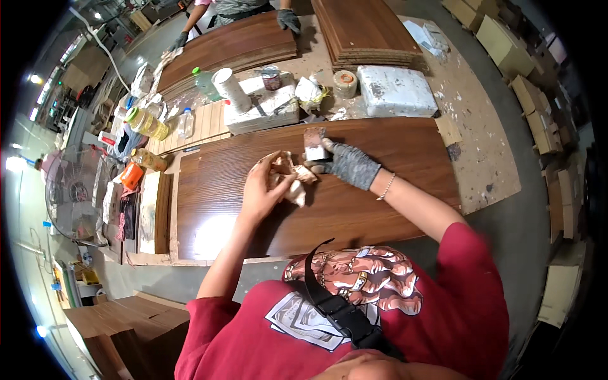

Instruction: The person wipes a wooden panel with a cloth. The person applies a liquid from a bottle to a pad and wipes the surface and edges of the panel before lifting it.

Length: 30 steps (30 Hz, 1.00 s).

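The largest thing, the desk (pixel 491 174), spreads beneath both grips and runs on past them. On it, directly under the grips, lies the wood-grain panel (pixel 380 206), dark brown and flat. It looks stiff and fairly heavy, its glossy face likely slippery; two opposite edges would be the places to lift it. Beyond the right grip sits a wrapped white block (pixel 396 94), and beyond the left one stands a white cylinder (pixel 231 92).

The person's left grip (pixel 258 190) is bare, its thumb and fingers curved around a crumpled cloth (pixel 296 192) and loosely closed on it. The cloth should be light and limp, safe to bunch anywhere. The right grip (pixel 356 166), in a grey knitted glove, is clamped on a small rectangular piece (pixel 315 140), thumb along its near side.

That piece, smallest of these, points away from the person, just beyond the cloth. It seems light and rigid, best pinched by its sides; whether its pale end is sharp cannot be told.
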{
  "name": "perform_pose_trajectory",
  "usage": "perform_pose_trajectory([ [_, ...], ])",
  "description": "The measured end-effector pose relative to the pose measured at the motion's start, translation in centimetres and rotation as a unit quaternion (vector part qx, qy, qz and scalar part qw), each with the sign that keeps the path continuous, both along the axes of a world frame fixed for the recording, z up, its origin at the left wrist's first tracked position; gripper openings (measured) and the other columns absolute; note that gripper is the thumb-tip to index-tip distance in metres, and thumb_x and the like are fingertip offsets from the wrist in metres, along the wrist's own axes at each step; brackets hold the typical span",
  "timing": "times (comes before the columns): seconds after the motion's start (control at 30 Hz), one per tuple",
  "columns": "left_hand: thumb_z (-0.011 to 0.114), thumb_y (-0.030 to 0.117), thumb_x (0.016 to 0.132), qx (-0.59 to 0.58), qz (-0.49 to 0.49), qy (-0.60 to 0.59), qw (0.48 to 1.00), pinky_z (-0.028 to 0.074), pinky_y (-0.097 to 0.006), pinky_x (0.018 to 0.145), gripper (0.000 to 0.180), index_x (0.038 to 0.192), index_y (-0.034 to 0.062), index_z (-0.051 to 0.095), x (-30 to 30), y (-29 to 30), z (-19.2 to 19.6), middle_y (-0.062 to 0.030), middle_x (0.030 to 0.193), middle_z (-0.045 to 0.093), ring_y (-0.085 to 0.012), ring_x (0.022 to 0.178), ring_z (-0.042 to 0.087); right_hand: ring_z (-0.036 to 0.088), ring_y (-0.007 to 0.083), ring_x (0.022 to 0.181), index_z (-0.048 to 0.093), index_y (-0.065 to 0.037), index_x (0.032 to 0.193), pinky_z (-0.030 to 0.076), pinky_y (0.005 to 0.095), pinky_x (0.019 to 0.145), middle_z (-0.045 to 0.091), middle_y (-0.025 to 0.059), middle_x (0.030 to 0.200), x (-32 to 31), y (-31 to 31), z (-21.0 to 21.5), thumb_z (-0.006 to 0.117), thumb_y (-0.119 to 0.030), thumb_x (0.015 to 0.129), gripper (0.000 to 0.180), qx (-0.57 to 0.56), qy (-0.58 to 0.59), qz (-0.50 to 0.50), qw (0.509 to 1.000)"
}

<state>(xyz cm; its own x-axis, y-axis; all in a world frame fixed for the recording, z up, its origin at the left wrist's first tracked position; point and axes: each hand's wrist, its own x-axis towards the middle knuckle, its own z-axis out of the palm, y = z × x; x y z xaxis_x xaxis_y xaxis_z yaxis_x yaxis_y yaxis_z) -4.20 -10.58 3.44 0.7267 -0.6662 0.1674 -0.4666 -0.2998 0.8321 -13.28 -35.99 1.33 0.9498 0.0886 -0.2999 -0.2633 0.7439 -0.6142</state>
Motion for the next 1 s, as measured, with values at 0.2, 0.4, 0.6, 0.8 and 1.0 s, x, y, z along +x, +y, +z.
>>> perform_pose_trajectory([
  [0.2, 0.083, 0.053, 0.079, -0.014, 0.052, -0.133, 0.990, 0.046, -0.049, 0.103, 0.075, 0.129, 0.0012, 0.061, 1.0, 1.1, -0.5, -0.0183, 0.113, 0.069, -0.0362, 0.111, 0.064, 0.069, 0.0240, 0.103, 0.060, -0.007, 0.135, 0.060, 0.0378, 0.084, 0.069, 0.0084, 0.123, 3.3, 7.2, -2.2, 0.052, -0.031, 0.109, 0.036, -0.157, -0.070, -0.062, 0.983],
  [0.4, 0.081, 0.044, 0.085, -0.024, 0.068, -0.162, 0.984, 0.050, -0.047, 0.092, 0.055, 0.113, -0.0011, 0.067, 4.1, 2.5, -0.5, -0.0219, 0.104, 0.071, -0.0380, 0.102, 0.067, 0.064, 0.0125, 0.092, 0.063, -0.006, 0.128, 0.054, 0.0296, 0.078, 0.069, 0.0023, 0.111, 5.6, 10.6, -2.6, 0.053, -0.026, 0.109, 0.029, -0.204, -0.056, -0.085, 0.974],
  [0.6, 0.078, 0.039, 0.086, -0.109, 0.192, -0.041, 0.974, 0.054, -0.049, 0.078, 0.049, 0.109, -0.0022, 0.066, 8.9, 1.9, -2.5, -0.0234, 0.093, 0.071, -0.0425, 0.087, 0.069, 0.060, 0.0101, 0.090, 0.064, -0.005, 0.130, 0.053, 0.0251, 0.081, 0.067, -0.0011, 0.107, 10.3, 11.1, 0.8, 0.061, -0.016, 0.104, 0.027, -0.287, -0.045, -0.122, 0.949],
  [0.8, 0.081, 0.029, 0.087, -0.194, 0.269, -0.054, 0.942, 0.054, -0.047, 0.088, 0.060, 0.130, -0.0058, 0.056, 10.0, 2.2, -3.6, -0.0267, 0.116, 0.065, -0.0427, 0.105, 0.066, 0.058, 0.0162, 0.110, 0.059, -0.005, 0.139, 0.049, 0.0319, 0.094, 0.064, 0.0072, 0.125, 22.7, 7.8, 6.6, 0.071, -0.031, 0.099, 0.049, -0.525, -0.185, -0.168, 0.814],
  [1.0, 0.081, 0.024, 0.087, -0.198, 0.288, -0.023, 0.937, 0.052, -0.043, 0.094, 0.066, 0.138, -0.0045, 0.050, 10.3, 2.8, -4.4, -0.0246, 0.121, 0.060, -0.0398, 0.111, 0.063, 0.051, 0.0421, 0.134, 0.044, -0.003, 0.151, 0.040, 0.0482, 0.115, 0.053, 0.0273, 0.145, 33.8, 7.4, 5.9, 0.081, -0.055, 0.079, 0.097, -0.865, -0.107, -0.110, 0.479],
])
